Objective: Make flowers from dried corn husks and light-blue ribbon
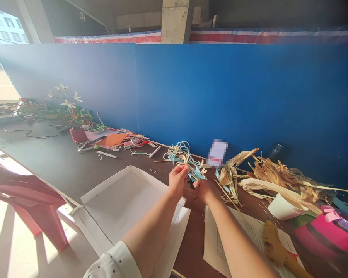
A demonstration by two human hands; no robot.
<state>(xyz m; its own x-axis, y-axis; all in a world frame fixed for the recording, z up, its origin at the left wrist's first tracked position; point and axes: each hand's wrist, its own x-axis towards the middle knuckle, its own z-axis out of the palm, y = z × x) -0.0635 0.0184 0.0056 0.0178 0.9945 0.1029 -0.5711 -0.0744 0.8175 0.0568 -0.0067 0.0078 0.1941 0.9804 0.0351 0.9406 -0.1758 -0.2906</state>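
Note:
Pinched between the fingertips of my left hand point(178, 179) is a pale corn-husk flower point(185, 159), its petals pointing up. My right hand point(206, 190), just beside it, is closed on a small black tool point(191, 184) that looks like scissors; my fingers hide most of it. The tool's front end lies close to the left fingertips, below the flower, and I cannot tell whether it touches the stem. Behind the hands lie light-blue cords point(183, 146) and another husk flower point(202, 166).
An open white cardboard box lid point(118, 200) lies left of my forearms. Dried corn husks point(274, 173), a white cup point(287, 206), a yellow glue gun point(274, 245) on printed paper point(217, 247) and a pink bag point(321, 231) are at right. A blue panel point(234, 88) stands behind.

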